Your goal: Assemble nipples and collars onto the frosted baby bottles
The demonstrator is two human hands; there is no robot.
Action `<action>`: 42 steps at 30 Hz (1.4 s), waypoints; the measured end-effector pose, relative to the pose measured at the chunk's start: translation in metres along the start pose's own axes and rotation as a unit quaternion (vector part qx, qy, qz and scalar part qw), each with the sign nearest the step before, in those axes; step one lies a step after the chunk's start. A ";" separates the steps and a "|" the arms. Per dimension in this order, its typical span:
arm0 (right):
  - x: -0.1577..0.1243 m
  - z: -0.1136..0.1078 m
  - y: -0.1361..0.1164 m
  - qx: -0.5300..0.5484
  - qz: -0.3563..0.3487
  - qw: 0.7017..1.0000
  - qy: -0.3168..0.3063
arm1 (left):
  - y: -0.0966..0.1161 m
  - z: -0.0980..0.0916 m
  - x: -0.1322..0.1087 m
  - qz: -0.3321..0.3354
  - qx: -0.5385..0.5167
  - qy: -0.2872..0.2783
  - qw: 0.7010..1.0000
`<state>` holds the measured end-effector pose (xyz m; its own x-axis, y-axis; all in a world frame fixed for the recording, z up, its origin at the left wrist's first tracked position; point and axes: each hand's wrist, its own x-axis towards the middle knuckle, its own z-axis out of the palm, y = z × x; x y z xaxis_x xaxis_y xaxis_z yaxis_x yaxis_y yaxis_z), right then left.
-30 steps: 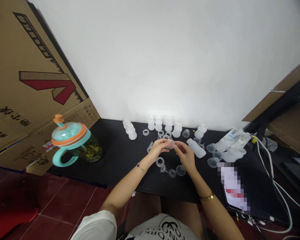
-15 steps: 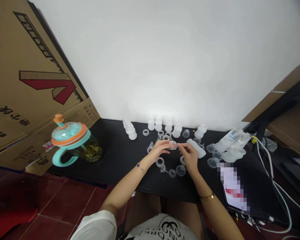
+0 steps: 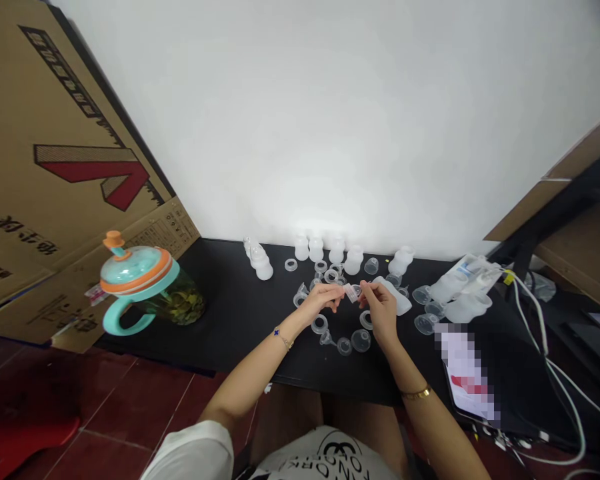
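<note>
Over the black table my left hand [image 3: 324, 297] pinches a clear bottle collar ring [image 3: 351, 293], tilted on its side. My right hand [image 3: 379, 305] has its fingertips closed at the ring's right edge; whether they also grip a small clear part there I cannot tell. Below the hands lie a loose collar ring [image 3: 319, 325], a clear silicone nipple [image 3: 327, 339] and a clear dome cap [image 3: 361, 341]. Another ring [image 3: 366, 320] rests beside my right hand. A white baby bottle [image 3: 396, 297] lies on its side just behind that hand.
Several white bottles [image 3: 337, 249] stand along the wall. At the left are assembled bottles [image 3: 261, 261] and a large teal-handled jug [image 3: 153, 287]. On the right sit bagged bottles [image 3: 457, 283], a phone [image 3: 473, 387] and white cables [image 3: 540, 320]. A cardboard box [image 3: 80, 200] borders the left side.
The clear ring has turned from facing up to tilted on its side between my hands. My right fingertips have come up against its edge. The parts on the table stay put.
</note>
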<state>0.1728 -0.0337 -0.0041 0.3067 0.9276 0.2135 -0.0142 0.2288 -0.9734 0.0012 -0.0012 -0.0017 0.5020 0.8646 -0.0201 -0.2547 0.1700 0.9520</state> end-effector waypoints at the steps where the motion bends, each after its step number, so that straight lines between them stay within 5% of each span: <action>1: 0.000 0.001 0.000 0.006 0.003 1.000 -0.007 | 0.000 0.000 -0.001 0.003 0.005 -0.017 1.000; 8: 0.001 0.001 -0.001 0.042 0.021 0.998 -0.036 | 0.003 0.002 -0.006 -0.006 0.060 -0.112 0.992; 16: 0.000 0.003 -0.003 0.012 0.020 0.996 -0.091 | 0.006 0.005 -0.007 0.001 0.053 -0.125 0.991; 26: -0.003 0.004 -0.001 -0.030 -0.009 0.993 -0.114 | 0.004 0.003 -0.002 0.021 0.011 -0.015 1.000; 32: 0.001 -0.003 0.002 -0.116 -0.058 0.991 -0.013 | 0.007 0.004 -0.002 0.024 -0.024 0.022 0.999; 38: 0.015 -0.021 0.006 -0.363 -0.204 0.908 0.054 | 0.006 0.000 -0.001 0.030 -0.062 0.071 0.995; 42: 0.019 -0.028 0.011 -0.492 -0.170 0.849 0.085 | 0.002 -0.003 0.002 0.035 -0.075 0.092 0.992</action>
<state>0.2048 -0.0216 -0.0125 0.2684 0.7817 0.5629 0.8797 0.0392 -0.4739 -0.0004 0.0025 -0.0008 0.3235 0.9459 -0.0244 -0.4098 0.1633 0.8975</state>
